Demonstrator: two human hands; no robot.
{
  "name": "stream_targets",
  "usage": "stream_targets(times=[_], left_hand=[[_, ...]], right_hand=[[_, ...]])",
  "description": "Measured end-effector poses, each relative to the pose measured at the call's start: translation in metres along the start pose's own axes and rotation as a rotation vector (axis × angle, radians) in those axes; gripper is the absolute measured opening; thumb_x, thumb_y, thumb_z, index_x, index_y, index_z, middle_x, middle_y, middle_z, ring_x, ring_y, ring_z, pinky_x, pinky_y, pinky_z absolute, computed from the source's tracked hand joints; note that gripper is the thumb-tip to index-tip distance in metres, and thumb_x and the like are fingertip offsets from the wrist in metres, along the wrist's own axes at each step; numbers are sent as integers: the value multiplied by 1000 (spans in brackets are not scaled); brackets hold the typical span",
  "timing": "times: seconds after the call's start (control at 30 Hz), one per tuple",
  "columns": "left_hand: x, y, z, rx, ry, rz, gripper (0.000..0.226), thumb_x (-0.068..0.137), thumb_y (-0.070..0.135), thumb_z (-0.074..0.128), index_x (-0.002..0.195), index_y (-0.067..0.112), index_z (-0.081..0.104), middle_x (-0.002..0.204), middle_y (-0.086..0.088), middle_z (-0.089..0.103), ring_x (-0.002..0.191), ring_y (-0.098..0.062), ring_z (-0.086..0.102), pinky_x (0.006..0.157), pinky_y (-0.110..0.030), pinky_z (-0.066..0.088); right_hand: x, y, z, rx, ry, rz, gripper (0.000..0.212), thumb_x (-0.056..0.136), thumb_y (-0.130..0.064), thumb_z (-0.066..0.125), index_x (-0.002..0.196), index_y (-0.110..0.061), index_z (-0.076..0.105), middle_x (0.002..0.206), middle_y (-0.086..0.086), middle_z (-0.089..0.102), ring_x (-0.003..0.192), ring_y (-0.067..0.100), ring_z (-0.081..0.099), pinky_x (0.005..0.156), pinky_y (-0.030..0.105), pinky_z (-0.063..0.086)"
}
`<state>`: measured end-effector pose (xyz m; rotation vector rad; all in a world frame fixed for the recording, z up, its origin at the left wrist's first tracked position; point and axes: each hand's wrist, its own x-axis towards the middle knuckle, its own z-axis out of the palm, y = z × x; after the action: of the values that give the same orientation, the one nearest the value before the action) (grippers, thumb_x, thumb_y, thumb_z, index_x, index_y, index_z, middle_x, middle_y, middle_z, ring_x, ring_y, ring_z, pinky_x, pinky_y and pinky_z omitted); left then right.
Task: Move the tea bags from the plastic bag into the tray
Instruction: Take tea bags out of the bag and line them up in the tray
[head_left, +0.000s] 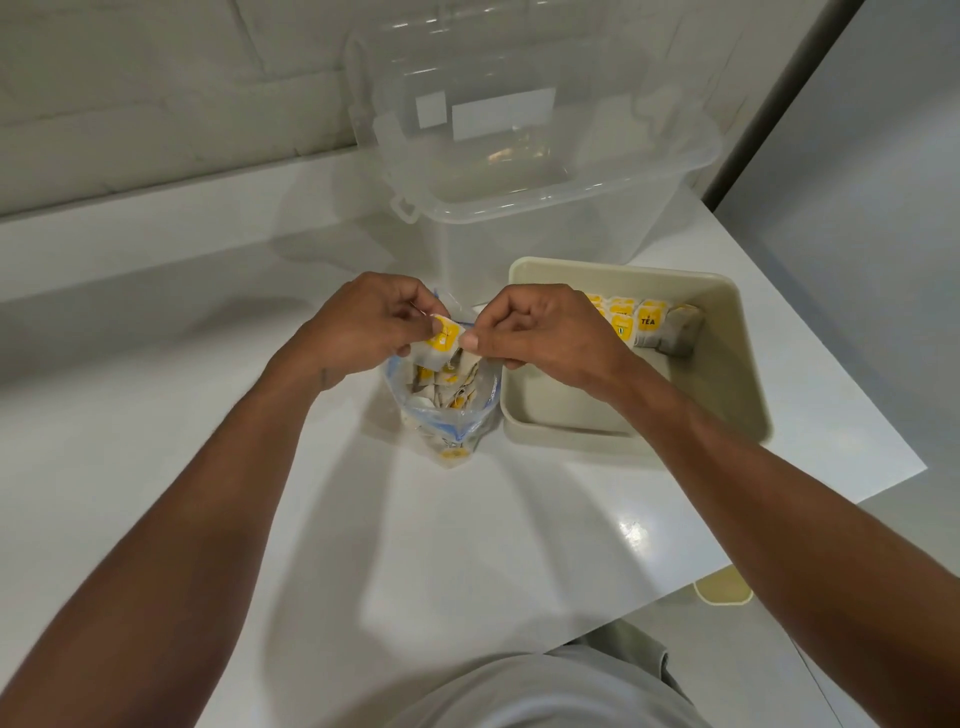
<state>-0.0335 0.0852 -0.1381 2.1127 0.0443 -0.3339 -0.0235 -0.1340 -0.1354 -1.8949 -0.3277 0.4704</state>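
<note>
Tea bags with yellow labels (441, 387) sit in the clear zip-top plastic bag (449, 423) at frame centre. A single tea bag (441, 340) is pinched above its mouth by the left hand (363, 322) and right hand (540, 332), fingers curled. A row of tea bags (641, 322) lines the upper end of the beige rectangular plastic tray (748, 374), just right of the bag.

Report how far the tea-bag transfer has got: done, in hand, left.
Done: the beige tray holds a row of tea bags. In hand: the left hand and right hand pinch one tea bag over the plastic bag. Left: several tea bags lie inside it.
</note>
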Motion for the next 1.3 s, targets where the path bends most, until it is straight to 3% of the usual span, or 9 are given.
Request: stream_targets(times=[0.07,0.17,0.27,0.4,0.57,0.7,0.9,1.1,1.3], left_hand=[[1,-1,-3,-27,30,10,5,89,17,73,91,21,74,84,-5,73,66,-14,59,69,-30,50],[1,1,-5,-10,74,12,3,90,19,71,92,21,73,79,2,72,63,-10,59,66,-24,47],[3,-1,-5,20,135,5,2,91,22,71,93,23,73,81,4,73,62,-7,60,64,-23,48],[3,3,-2,-21,143,-23,2,90,23,72,90,21,71,80,4,74,56,-3,58,58,-20,47],[-3,15,0,-138,-30,-69,3,92,14,69,94,15,71,56,11,58,42,-2,42,41,-10,33],[-3,17,0,-81,59,-75,3,92,19,69,94,16,70,73,4,65,45,2,50,45,-11,39],[-3,23,3,-76,48,-51,3,93,16,68,94,14,69,68,6,64,50,-4,51,43,-9,36],[5,36,12,-73,102,59,2,90,18,72,92,18,73,81,4,65,58,4,55,49,-8,40],[20,52,27,-21,88,218,6,85,23,77,86,29,75,81,5,69,65,2,55,64,-18,46]], right_hand=[[2,3,-1,-24,-12,-6,13,78,-18,80,89,-17,73,76,-1,73,75,20,70,73,34,59],[3,5,-4,-14,-68,7,28,82,2,68,105,-15,67,82,-1,72,73,11,68,71,27,56],[2,1,-7,10,-133,47,39,82,6,67,115,-14,59,94,6,73,72,7,66,68,20,52],[0,-5,-10,172,-326,52,30,84,9,67,106,-11,63,87,2,71,74,8,65,70,24,53],[9,0,-8,-27,-50,41,29,77,0,75,100,-13,64,82,2,72,71,8,66,66,24,55],[8,1,-10,-51,-83,34,18,80,-3,75,91,-15,68,74,-4,66,66,7,60,61,22,49],[5,2,-19,-75,-26,-11,11,90,-10,67,99,-13,73,56,-23,51,56,-2,47,61,21,46],[3,10,-37,34,86,33,24,78,-7,80,99,-12,69,76,-2,65,69,11,61,63,27,52],[-5,19,-70,-4,195,27,13,81,-7,77,89,-16,71,81,2,67,70,13,64,71,31,59]])
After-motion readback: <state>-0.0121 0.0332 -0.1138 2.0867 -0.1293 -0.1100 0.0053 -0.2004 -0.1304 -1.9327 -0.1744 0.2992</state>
